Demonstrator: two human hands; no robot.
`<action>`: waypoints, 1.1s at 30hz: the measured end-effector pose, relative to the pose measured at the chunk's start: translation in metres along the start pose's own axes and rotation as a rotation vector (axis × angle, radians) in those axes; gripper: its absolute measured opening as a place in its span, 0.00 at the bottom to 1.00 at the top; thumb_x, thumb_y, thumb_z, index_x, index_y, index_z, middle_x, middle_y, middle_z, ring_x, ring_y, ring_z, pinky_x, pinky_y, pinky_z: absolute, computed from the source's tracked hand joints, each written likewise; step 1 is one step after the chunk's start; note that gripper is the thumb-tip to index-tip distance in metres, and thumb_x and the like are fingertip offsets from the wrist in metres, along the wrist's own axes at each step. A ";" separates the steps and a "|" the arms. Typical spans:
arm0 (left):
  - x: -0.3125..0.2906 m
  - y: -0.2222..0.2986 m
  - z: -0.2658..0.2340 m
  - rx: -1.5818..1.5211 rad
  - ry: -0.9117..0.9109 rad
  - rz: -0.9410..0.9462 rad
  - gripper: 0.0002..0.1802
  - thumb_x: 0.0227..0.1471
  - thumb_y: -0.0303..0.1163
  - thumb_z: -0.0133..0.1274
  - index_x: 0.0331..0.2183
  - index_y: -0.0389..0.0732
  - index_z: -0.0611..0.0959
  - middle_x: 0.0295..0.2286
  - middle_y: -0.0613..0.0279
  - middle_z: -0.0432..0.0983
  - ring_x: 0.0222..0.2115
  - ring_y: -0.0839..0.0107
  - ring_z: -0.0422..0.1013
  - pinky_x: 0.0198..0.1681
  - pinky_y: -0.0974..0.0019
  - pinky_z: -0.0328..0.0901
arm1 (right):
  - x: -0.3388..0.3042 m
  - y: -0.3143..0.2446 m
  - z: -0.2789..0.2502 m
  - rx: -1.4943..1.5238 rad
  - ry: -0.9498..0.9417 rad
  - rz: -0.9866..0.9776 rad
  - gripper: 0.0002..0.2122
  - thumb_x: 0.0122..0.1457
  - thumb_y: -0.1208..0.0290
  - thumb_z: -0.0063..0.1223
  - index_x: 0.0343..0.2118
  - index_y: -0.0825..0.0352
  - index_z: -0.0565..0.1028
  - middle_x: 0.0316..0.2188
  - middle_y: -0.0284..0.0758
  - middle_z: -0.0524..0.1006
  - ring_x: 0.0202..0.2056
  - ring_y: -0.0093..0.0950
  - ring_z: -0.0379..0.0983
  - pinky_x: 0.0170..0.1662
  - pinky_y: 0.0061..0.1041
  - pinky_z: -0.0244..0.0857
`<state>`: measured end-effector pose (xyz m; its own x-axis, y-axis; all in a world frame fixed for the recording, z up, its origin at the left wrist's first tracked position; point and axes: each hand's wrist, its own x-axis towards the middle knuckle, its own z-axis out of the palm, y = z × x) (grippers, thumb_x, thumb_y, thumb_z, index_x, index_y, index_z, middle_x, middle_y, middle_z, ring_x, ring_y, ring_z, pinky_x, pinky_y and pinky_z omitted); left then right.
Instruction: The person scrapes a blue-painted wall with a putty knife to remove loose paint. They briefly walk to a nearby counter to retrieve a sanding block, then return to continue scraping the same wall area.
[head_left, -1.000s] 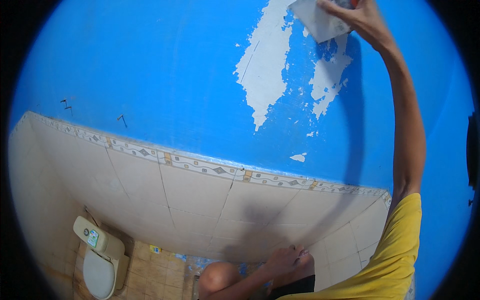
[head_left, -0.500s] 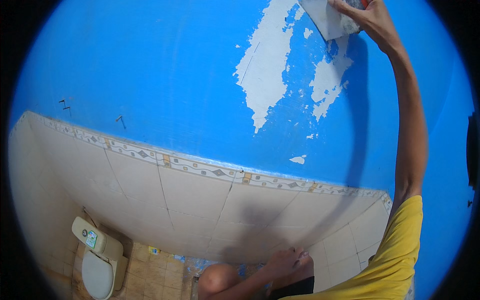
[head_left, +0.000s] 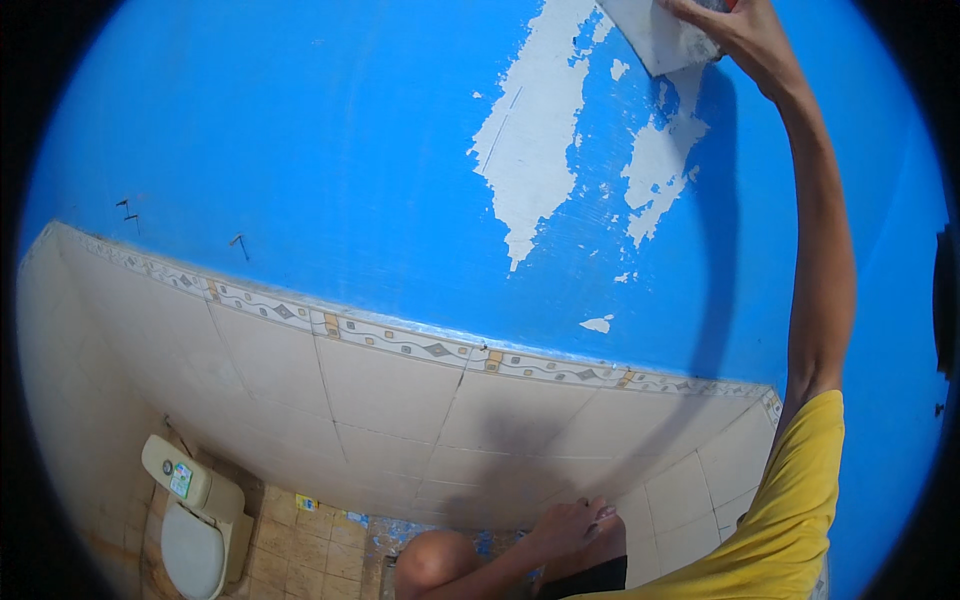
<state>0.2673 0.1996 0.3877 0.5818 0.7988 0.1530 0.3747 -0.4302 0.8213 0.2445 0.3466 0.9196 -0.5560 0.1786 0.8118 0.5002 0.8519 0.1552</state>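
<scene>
At the upper right, my right hand (head_left: 745,40) grips a wide grey scraper (head_left: 655,35), its fingers closed round it and a bit of red showing at the grip. The scraper's blade lies against the blue wall (head_left: 330,150), over a patch where the paint is off. Part of the scraper is cut off by the top edge of the picture. White bare patches (head_left: 530,140) with ragged edges run down the wall beside the blade. Low in the picture, my left hand (head_left: 565,527) rests on my knee, loosely laid over it with nothing seen in it.
Beige tiles (head_left: 390,390) with a patterned border strip (head_left: 400,343) cover the lower wall. Bent metal hooks (head_left: 239,241) stick out at the left. A toilet (head_left: 195,540) stands at the lower left. Blue and white paint flakes (head_left: 400,527) litter the floor by my legs.
The scraper in my right hand has shifted slightly upward along the wall. My left hand stays on the knee.
</scene>
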 end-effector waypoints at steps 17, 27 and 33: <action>0.000 0.009 -0.007 0.013 0.056 0.066 0.16 0.57 0.43 0.45 0.38 0.41 0.69 0.34 0.43 0.72 0.33 0.43 0.71 0.35 0.45 0.65 | 0.002 0.006 -0.013 0.038 -0.027 -0.033 0.15 0.47 0.59 0.67 0.29 0.67 0.79 0.24 0.32 0.78 0.23 0.21 0.74 0.28 0.24 0.70; -0.001 0.003 0.000 0.024 0.094 0.068 0.16 0.55 0.42 0.46 0.40 0.40 0.69 0.34 0.43 0.72 0.33 0.43 0.71 0.35 0.46 0.65 | -0.003 -0.001 -0.004 -0.106 -0.058 -0.025 0.14 0.48 0.62 0.66 0.29 0.68 0.78 0.23 0.31 0.78 0.24 0.20 0.73 0.28 0.22 0.70; 0.002 0.002 0.001 0.017 0.057 0.082 0.17 0.55 0.41 0.46 0.41 0.40 0.69 0.35 0.42 0.71 0.36 0.42 0.70 0.38 0.45 0.64 | -0.006 -0.002 -0.008 -0.030 -0.070 0.029 0.16 0.46 0.60 0.67 0.30 0.68 0.78 0.24 0.31 0.78 0.24 0.20 0.74 0.30 0.22 0.71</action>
<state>0.2705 0.2001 0.3889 0.5694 0.7828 0.2510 0.3394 -0.5020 0.7954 0.2524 0.3401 0.9195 -0.5854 0.2382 0.7749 0.5362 0.8307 0.1497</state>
